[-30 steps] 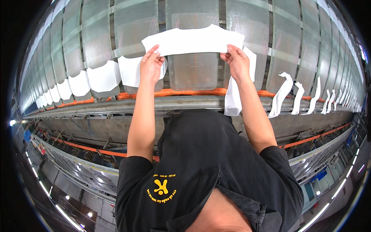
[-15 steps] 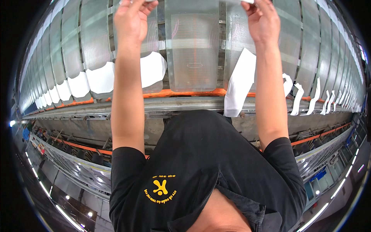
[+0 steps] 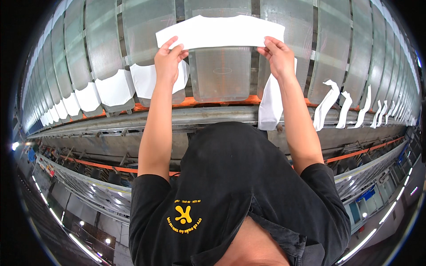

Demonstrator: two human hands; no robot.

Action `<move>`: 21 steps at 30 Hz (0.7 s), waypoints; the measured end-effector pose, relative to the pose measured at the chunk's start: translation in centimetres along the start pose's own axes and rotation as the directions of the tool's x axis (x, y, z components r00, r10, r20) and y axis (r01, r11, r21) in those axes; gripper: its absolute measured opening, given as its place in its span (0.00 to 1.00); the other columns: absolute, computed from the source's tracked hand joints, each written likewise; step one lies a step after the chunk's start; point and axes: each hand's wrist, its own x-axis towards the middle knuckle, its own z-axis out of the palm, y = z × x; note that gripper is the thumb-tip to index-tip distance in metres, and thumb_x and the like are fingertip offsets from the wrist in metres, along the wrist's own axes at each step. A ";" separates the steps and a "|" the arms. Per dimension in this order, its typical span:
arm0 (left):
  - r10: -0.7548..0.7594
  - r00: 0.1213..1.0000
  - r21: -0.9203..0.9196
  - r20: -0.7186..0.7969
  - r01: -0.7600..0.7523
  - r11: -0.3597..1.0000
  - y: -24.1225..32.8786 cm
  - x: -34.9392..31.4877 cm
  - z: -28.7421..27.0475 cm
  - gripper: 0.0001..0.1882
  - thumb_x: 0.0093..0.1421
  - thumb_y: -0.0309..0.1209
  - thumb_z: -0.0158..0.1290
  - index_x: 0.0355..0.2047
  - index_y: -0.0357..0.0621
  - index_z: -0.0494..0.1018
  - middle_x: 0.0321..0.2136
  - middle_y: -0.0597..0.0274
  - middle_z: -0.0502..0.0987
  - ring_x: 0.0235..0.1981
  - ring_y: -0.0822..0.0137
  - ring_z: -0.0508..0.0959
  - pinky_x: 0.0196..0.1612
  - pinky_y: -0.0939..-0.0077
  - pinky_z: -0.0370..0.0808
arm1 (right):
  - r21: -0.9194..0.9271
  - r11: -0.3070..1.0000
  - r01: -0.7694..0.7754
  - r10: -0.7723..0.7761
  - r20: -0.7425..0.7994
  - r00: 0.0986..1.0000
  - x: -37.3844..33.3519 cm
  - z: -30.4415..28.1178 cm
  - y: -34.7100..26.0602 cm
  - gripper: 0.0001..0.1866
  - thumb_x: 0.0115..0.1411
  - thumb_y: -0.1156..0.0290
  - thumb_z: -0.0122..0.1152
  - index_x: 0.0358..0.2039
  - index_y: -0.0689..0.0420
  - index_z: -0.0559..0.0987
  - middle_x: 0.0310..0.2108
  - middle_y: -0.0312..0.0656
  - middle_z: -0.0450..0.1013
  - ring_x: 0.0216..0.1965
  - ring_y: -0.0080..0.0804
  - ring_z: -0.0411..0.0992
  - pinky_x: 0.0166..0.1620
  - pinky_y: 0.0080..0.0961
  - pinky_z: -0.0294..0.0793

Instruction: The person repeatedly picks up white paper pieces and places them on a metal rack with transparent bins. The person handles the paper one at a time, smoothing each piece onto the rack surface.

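Stretched between my two hands is a white fabric piece (image 3: 222,33), wide and held across the flat grey board (image 3: 222,77) in front of me. My left hand (image 3: 171,57) pinches its near left corner between thumb and fingers. At the near right corner, my right hand (image 3: 277,55) grips the cloth the same way. Faint marks and a small oval outline show on the board below the cloth's near edge. Just right of that board, another white fabric strip (image 3: 270,104) hangs over the near end of its neighbour, partly behind my right forearm.
Grey boards stand in a long row to both sides. White pieces (image 3: 114,88) lie flat on the left boards' near ends; narrow folded strips (image 3: 326,106) hang on the right ones. A metal rail (image 3: 111,124) with an orange strip runs along the near side.
Both hands have come down toward me and slightly closer together, bringing the white fabric fully into view above the middle board. The boards appear shifted slightly in the picture.
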 end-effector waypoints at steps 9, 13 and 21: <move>-0.013 0.999 0.049 -0.041 0.015 0.999 -2.3 -3.9 -1.3 0.25 0.62 0.21 0.58 0.59 0.30 0.69 0.40 0.53 0.78 0.35 0.67 0.81 0.39 0.76 0.82 | -0.021 0.999 -0.048 0.048 -0.009 0.999 -3.0 -2.0 2.9 0.14 0.67 0.77 0.59 0.49 0.73 0.75 0.39 0.44 0.74 0.35 0.31 0.77 0.42 0.26 0.85; 0.018 0.998 0.092 -0.056 -0.013 0.996 -2.6 -4.9 -1.2 0.24 0.62 0.22 0.58 0.58 0.30 0.69 0.41 0.53 0.78 0.35 0.68 0.81 0.38 0.77 0.82 | -0.044 0.998 -0.041 0.041 -0.007 0.999 -3.9 -2.6 3.3 0.14 0.67 0.77 0.59 0.50 0.73 0.75 0.38 0.44 0.74 0.35 0.31 0.78 0.42 0.26 0.84; 0.005 0.994 0.108 -0.108 0.007 0.994 -3.6 -6.7 -1.8 0.22 0.63 0.22 0.58 0.56 0.29 0.70 0.40 0.53 0.79 0.34 0.69 0.81 0.37 0.77 0.81 | -0.111 0.994 -0.006 0.006 -0.004 1.000 -5.8 -3.5 4.7 0.14 0.67 0.76 0.59 0.49 0.73 0.76 0.37 0.45 0.74 0.34 0.31 0.79 0.41 0.25 0.84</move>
